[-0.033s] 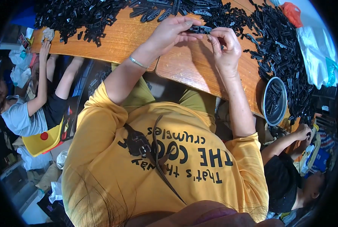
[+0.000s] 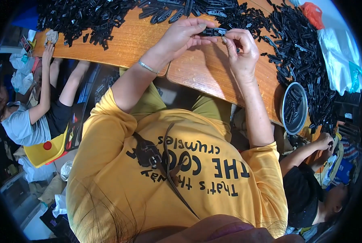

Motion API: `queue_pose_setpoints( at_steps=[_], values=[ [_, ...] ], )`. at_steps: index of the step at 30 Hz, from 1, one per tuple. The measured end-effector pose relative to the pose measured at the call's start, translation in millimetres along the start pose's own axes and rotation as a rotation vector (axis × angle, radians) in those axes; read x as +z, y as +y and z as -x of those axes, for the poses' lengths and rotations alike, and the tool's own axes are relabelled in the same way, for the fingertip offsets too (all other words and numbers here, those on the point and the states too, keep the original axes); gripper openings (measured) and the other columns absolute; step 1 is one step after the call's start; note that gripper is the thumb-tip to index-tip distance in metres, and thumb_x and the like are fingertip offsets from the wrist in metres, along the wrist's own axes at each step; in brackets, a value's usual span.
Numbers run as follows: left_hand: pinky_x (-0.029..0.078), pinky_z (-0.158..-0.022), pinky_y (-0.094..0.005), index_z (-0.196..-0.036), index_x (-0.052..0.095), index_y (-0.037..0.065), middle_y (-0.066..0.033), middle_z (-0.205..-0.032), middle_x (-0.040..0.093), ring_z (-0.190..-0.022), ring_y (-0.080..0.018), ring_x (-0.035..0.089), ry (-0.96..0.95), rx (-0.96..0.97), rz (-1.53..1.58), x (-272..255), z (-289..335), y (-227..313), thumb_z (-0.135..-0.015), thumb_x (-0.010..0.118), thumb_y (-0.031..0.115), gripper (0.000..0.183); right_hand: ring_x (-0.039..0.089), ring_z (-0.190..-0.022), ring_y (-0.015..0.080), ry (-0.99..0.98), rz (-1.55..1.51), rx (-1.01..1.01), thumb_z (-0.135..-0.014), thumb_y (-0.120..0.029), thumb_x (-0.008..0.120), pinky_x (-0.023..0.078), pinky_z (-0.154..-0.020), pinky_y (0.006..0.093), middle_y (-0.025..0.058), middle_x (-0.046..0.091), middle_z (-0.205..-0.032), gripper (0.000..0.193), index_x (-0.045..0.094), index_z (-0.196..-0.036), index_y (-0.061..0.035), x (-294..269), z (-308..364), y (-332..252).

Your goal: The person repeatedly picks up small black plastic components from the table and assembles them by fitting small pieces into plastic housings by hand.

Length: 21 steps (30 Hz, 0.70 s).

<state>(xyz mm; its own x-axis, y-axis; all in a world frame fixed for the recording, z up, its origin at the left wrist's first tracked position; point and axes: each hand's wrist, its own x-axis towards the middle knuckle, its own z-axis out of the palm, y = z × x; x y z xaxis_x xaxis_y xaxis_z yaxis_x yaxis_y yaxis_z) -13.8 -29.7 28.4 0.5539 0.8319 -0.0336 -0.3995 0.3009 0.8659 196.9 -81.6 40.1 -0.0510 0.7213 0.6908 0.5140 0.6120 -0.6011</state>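
Above the wooden table [image 2: 213, 77], close to its far-side heap, I hold a small elongated black plastic part [image 2: 215, 31] with some lighter, shiny spots. My left hand [image 2: 189, 34] grips its left end between thumb and fingers. At the right end, the thumb and forefinger of my right hand [image 2: 242, 48] pinch close to the part and touch it. Something small and dark shows by the curled fingers of that hand, too hidden to name. Long black plastic pieces [image 2: 162, 14] lie just beyond my left hand.
Piles of black parts cover the back left [image 2: 91, 20] and the right side [image 2: 298, 52]. A round bowl [image 2: 304, 109] with black pieces stands at the right edge, near clear plastic bags [image 2: 341, 60]. One person sits at the left [image 2: 27, 125], another at the lower right [image 2: 304, 190].
The black part has turned very slightly between my fingers. Both hands stay almost in the same place.
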Motion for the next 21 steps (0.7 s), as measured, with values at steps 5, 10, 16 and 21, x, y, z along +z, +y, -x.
queue_pose_setpoints(
  at_steps=[5,10,16,21],
  values=[
    [0.060,-0.099,-0.0347,-0.137,0.055,-0.006,-0.0194,-0.130,0.065,-0.115,-0.0313,0.071,-0.131,-0.123,0.244,-10.1,2.9,-6.9,-0.105,0.055,0.008,0.035,0.069,-0.079,0.0211,-0.037,0.024,-0.024,-0.084,0.007,0.076,0.058,-0.067,0.0293,0.0114,0.068,-0.093,0.015,0.067,-0.093,-0.0012,-1.2,-6.4,-6.0],
    [0.057,-0.102,-0.0352,-0.139,0.054,-0.003,-0.0166,-0.131,0.065,-0.122,-0.0271,0.066,-0.222,-0.159,0.318,-4.5,8.6,-18.6,-0.105,0.053,0.007,0.036,0.069,-0.078,0.0194,-0.062,-0.061,0.011,-0.083,0.005,0.078,0.058,-0.065,0.0291,0.0092,0.067,-0.090,0.014,0.068,-0.091,-0.0016,9.2,-4.4,-1.6],
    [0.052,-0.104,-0.0363,-0.134,0.059,0.003,-0.0106,-0.130,0.067,-0.122,-0.0197,0.065,-0.094,-0.146,0.355,-12.5,9.7,-27.2,-0.106,0.056,0.014,0.031,0.067,-0.079,0.0110,-0.028,-0.189,0.114,-0.086,0.002,0.079,0.055,-0.064,0.0239,0.0044,0.067,-0.091,0.012,0.069,-0.090,-0.0018,17.3,-4.9,-4.7],
    [0.052,-0.101,-0.0342,-0.128,0.062,0.006,-0.0076,-0.124,0.069,-0.116,-0.0165,0.065,0.009,-0.165,0.358,-10.5,14.8,-19.8,-0.105,0.060,0.018,0.026,0.063,-0.074,0.0045,0.061,-0.330,0.317,-0.090,0.000,0.078,0.052,-0.065,0.0195,0.0010,0.065,-0.092,0.010,0.069,-0.093,-0.0030,18.9,6.5,3.4]
  ],
)
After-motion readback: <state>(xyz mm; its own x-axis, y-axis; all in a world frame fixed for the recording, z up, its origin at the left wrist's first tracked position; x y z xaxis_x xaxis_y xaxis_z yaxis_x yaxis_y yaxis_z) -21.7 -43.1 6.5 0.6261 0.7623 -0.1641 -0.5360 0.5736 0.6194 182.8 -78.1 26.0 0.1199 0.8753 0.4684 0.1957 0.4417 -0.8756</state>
